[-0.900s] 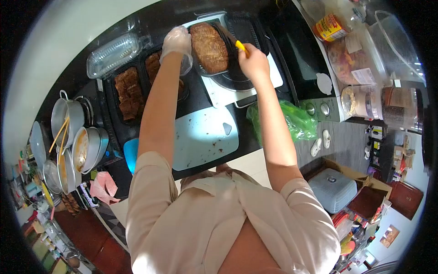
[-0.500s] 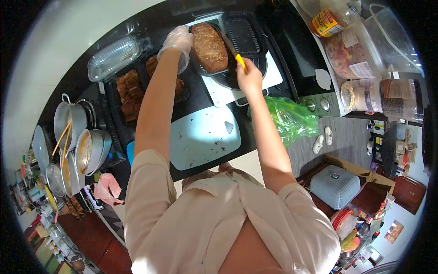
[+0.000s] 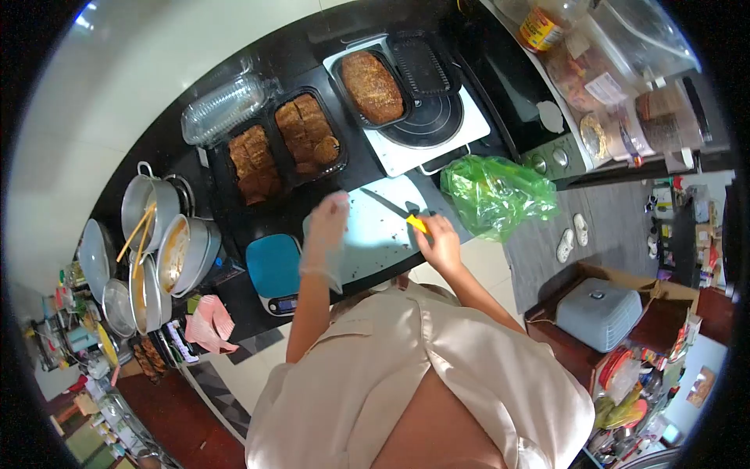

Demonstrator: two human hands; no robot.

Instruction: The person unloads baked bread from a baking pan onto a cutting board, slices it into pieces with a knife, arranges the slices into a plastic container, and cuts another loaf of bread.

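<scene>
Knife — slantwise, tip forward-left, apparently

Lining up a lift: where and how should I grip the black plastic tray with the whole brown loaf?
I'd pinch the tray by its near-end rim, coming from the person's side: the raised rim borders the oblong loaf, and that end points their way.

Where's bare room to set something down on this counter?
Mainly the round black hob, beside the ridged black plastic tray. Small counter patch between the square blue-topped scale and sliced brown loaf. Pale-blue cutting board: crumbs, yellow-handled knife, left hand, right hand. Crowded: left end, clustered metal pots.
</scene>
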